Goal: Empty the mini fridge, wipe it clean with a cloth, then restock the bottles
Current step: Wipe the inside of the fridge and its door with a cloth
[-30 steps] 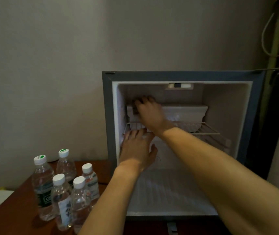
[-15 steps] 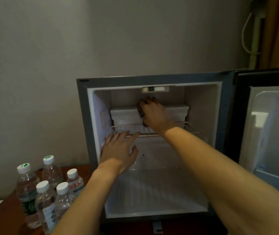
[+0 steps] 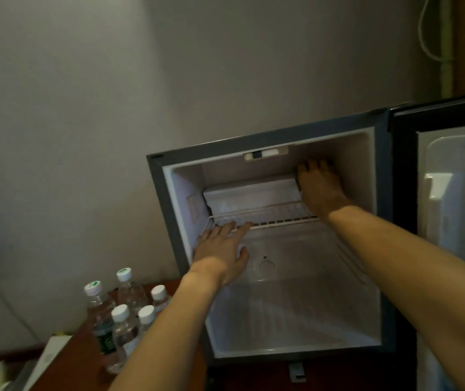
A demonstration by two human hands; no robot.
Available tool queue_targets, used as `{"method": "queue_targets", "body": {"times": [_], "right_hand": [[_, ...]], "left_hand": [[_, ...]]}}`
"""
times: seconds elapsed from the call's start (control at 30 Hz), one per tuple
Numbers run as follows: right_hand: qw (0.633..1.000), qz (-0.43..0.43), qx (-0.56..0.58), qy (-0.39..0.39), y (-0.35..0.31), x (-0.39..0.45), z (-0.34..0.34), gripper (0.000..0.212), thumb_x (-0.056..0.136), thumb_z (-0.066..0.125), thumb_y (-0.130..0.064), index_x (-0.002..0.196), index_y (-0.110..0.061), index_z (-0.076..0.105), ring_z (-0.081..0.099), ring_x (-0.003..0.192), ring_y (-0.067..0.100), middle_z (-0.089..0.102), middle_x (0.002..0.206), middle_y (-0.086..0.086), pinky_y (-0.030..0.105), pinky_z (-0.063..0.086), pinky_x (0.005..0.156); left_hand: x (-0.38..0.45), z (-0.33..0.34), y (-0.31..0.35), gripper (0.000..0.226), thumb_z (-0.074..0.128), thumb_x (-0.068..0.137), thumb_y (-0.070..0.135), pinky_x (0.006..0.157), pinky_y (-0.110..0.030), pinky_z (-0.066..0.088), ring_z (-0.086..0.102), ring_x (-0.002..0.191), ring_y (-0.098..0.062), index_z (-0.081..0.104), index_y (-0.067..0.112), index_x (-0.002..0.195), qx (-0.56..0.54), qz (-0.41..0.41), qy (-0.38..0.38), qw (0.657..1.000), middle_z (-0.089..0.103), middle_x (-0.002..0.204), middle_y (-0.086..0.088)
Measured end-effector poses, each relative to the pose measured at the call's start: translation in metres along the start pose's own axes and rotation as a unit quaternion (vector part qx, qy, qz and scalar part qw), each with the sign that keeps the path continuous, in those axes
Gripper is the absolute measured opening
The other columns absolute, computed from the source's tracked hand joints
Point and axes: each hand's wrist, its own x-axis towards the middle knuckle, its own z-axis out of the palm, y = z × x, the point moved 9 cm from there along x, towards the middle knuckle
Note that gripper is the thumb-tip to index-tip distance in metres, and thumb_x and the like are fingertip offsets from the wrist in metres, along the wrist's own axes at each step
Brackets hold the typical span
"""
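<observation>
Fridge point(image 3: 383, 221) stands open before me. My left hand point(image 3: 220, 249) lies flat, fingers straight, on its wire shelf's point(image 3: 279, 217) front edge; my right hand point(image 3: 317, 187) presses a dark cloth point(image 3: 298, 180) at the freezer box's point(image 3: 251, 194) right end, grip unclear. Five bottles point(image 3: 124, 314) stand left of the fridge.

head view looks forward and down (tilted) into the mini fridge point(image 3: 282, 277), close

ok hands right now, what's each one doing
Left hand: open, fingers straight, resting on the front of the wire shelf.
Right hand: fingers curled at the freezer box; whether it holds a cloth cannot be told.
</observation>
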Motion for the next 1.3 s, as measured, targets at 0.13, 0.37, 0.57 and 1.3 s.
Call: {"method": "queue_targets", "body": {"times": [0.13,0.37,0.57,1.3], "right_hand": [[0.988,-0.018,0.145,0.051,-0.013,-0.018,-0.02,0.032,0.084,0.061,-0.006,0.115,-0.009,0.055,0.045,0.116,0.041,0.051,0.12,0.02,0.045,0.042,0.089],[0.92,-0.019,0.39,0.038,-0.083,-0.046,-0.051,0.02,0.085,0.062,-0.019,0.105,-0.015,0.062,0.06,0.094,0.035,0.06,0.103,0.011,0.033,0.047,0.07],[0.855,-0.027,0.517,0.012,-0.143,-0.052,-0.06,0.019,0.085,0.064,-0.026,0.102,-0.017,0.065,0.064,0.094,0.033,0.069,0.101,0.011,0.039,0.054,0.077],[0.681,0.116,0.718,-0.082,-0.198,-0.015,-0.003,0.038,0.101,0.047,-0.044,0.096,-0.013,0.069,0.058,0.078,0.015,0.064,0.087,0.003,0.022,0.039,0.063]], "left_hand": [[-0.005,-0.02,0.007,0.064,0.042,0.102,0.043,0.118,-0.039,0.026,0.029,0.147,-0.029,0.017,0.035,0.16,0.053,0.03,-0.019,0.998,0.03,0.162,-0.007],[-0.04,-0.123,0.005,0.037,0.052,0.086,0.035,0.09,-0.045,0.045,0.056,0.108,-0.037,0.071,0.009,0.104,0.285,0.125,0.194,0.93,0.061,0.111,-0.016],[-0.06,-0.148,-0.035,0.042,0.059,0.094,0.041,0.114,-0.047,0.037,0.053,0.127,-0.037,0.07,0.012,0.123,0.407,0.17,0.144,0.886,0.06,0.13,-0.02],[-0.053,-0.143,-0.064,0.057,0.059,0.091,0.058,0.115,-0.045,0.024,0.039,0.141,-0.034,0.061,0.023,0.136,0.437,0.221,0.107,0.865,0.048,0.147,-0.019]]}}
